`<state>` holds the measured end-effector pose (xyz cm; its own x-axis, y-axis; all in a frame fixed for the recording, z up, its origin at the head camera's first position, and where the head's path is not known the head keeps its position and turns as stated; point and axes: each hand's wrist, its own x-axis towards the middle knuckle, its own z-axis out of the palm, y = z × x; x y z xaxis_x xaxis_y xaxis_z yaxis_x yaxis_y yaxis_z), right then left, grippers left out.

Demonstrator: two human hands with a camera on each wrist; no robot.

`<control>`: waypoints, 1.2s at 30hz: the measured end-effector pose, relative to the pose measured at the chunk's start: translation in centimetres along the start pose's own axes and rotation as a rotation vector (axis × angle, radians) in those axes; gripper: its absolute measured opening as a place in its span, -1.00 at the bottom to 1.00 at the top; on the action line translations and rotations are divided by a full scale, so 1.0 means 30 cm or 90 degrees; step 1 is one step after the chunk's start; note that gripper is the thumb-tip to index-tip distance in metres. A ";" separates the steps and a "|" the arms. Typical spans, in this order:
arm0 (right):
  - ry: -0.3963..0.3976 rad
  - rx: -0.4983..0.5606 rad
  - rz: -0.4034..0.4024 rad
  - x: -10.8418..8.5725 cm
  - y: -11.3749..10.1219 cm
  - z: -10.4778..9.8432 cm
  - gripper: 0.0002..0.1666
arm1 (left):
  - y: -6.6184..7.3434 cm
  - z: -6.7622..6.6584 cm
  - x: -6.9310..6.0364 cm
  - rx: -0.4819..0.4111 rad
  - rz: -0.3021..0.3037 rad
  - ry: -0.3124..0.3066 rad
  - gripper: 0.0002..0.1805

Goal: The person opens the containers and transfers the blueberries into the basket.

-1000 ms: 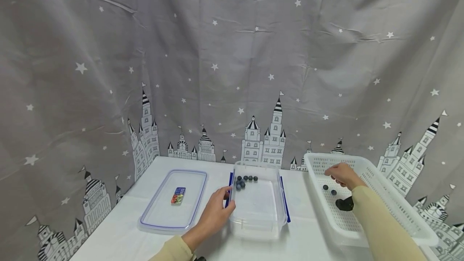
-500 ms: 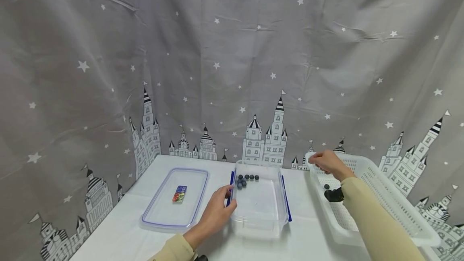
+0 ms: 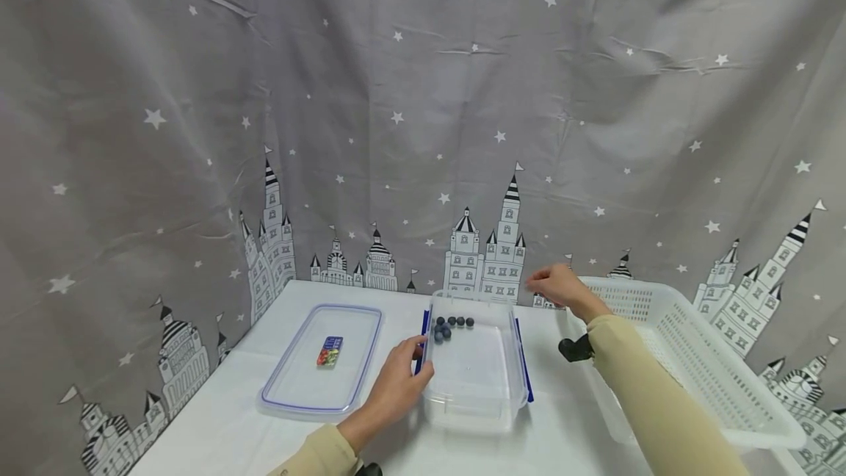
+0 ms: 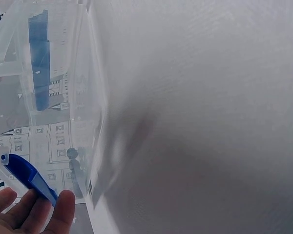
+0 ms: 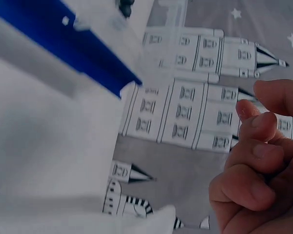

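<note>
A clear plastic box (image 3: pixel 476 373) with blue side latches stands mid-table, its back left corner holding several blueberries (image 3: pixel 444 330). My left hand (image 3: pixel 396 380) rests at the box's left side, fingers relaxed. In the left wrist view its fingertips touch the blue latch (image 4: pixel 31 178). My right hand (image 3: pixel 562 289) is in the air between the box and a white slotted basket (image 3: pixel 700 366). Its fingers are curled, with thumb and index tips close together in the right wrist view; whether a berry lies between them is hidden. The right forearm covers part of the basket.
Left of the box lies a clear lid (image 3: pixel 304 391) with a blue rim and a small printed label (image 3: pixel 329 351). A white cloth (image 3: pixel 218 417) covers the table. Behind it hangs a grey curtain (image 3: pixel 370 94) with stars and castles.
My right hand has moved left from over the basket, past its rim, towards the box. The left hand stays at the box's side. The berries in the box look the same.
</note>
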<state>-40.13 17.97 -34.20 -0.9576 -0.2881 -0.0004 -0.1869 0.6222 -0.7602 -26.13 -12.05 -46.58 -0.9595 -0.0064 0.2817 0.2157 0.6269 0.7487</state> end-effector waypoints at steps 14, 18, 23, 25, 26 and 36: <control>-0.034 0.065 0.003 0.064 -0.095 0.203 -0.73 | 0.001 -0.011 0.013 -0.001 0.002 0.000 -0.44; -0.056 0.079 0.001 0.076 -0.110 0.267 -0.76 | 0.000 -0.008 0.012 -0.001 0.000 -0.003 -0.43; -0.061 0.102 0.013 0.095 -0.109 0.342 -0.78 | 0.001 -0.006 0.012 -0.008 -0.002 -0.004 -0.43; -0.060 0.107 0.019 0.105 -0.102 0.371 -0.77 | 0.001 -0.007 0.013 -0.011 -0.007 -0.005 -0.43; -0.059 0.110 0.024 0.110 -0.099 0.385 -0.77 | 0.000 -0.008 0.014 -0.008 -0.007 -0.006 -0.43; -0.053 0.128 0.062 0.141 -0.067 0.488 -0.73 | 0.003 -0.009 0.014 -0.002 -0.001 -0.010 -0.43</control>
<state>-40.60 4.85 -42.18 -0.9461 -0.2981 -0.1264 -0.0397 0.4942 -0.8684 -26.47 -12.21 -46.23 -0.9624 0.0048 0.2717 0.2152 0.6240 0.7512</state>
